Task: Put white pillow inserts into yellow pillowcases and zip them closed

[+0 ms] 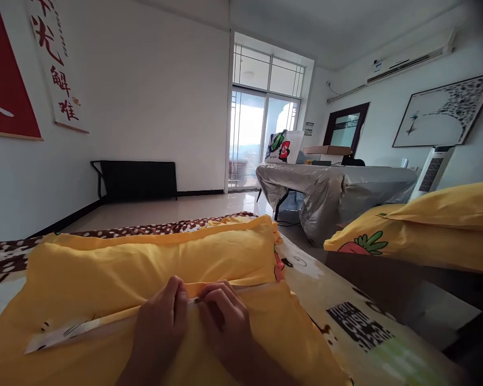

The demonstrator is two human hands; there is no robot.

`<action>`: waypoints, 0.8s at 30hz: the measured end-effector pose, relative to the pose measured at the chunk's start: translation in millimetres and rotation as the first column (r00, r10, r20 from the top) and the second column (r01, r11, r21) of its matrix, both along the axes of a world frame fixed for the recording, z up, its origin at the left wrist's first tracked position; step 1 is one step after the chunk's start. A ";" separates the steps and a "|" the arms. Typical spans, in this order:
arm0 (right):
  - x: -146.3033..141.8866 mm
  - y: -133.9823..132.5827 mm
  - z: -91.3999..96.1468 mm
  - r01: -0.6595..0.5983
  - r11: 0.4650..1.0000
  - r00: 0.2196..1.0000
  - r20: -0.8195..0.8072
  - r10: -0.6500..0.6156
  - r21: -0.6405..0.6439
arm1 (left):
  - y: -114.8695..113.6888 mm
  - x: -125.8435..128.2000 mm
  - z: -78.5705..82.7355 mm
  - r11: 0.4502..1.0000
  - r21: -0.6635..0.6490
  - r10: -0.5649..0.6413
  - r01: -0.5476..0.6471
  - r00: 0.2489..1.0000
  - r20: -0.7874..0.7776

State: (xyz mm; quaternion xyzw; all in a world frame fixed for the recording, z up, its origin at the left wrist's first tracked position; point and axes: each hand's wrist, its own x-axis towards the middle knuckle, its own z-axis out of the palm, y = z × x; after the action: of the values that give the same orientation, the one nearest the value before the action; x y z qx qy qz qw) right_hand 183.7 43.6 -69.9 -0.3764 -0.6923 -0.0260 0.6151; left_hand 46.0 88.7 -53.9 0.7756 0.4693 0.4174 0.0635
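Observation:
A plump yellow pillowcase (104, 268) lies in front of me with a long slit across its middle. Through the slit, a narrow white strip (64, 335) shows at the left. My left hand (163, 311) is closed, thumb and forefinger pinching the fabric edge along the slit. Close beside it, my right hand (225, 311) is closed too, its fingertips pinched at the same edge. A tiny dark spot shows at the right fingertips; I cannot tell what it is. Under the pillowcase is a bedspread (306, 262) with brown, cream and cartoon prints.
More yellow pillows (438, 230) with a carrot print are stacked on the right on a dark box-like surface. Beyond stands a table (326, 182) under a silvery cover, carrying boxes (326, 153) and a printed bag (284, 147). A black folded panel (139, 179) leans against the wall.

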 end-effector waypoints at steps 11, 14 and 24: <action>66.8 2.2 0.2 0.111 0.994 0.962 0.254 -0.103 -0.019 | 2.9 -5.7 4.2 0.996 -0.085 0.000 -0.017 0.980 -0.201; 90.5 -2.4 -5.6 0.130 0.991 0.952 0.278 -0.129 0.012 | 2.9 -3.2 3.2 0.990 -0.102 0.066 -0.093 0.968 -0.243; 93.7 -17.0 -5.3 0.424 0.903 0.831 0.365 -0.419 0.072 | -2.7 -1.4 0.0 0.992 0.031 0.125 -0.123 0.987 -0.104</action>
State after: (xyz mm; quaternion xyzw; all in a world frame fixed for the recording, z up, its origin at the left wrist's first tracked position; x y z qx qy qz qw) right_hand 277.4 26.6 -75.2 -0.5114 -0.6962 -0.2273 0.4495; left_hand 44.6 86.0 -54.0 0.7666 0.5142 0.3845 0.0031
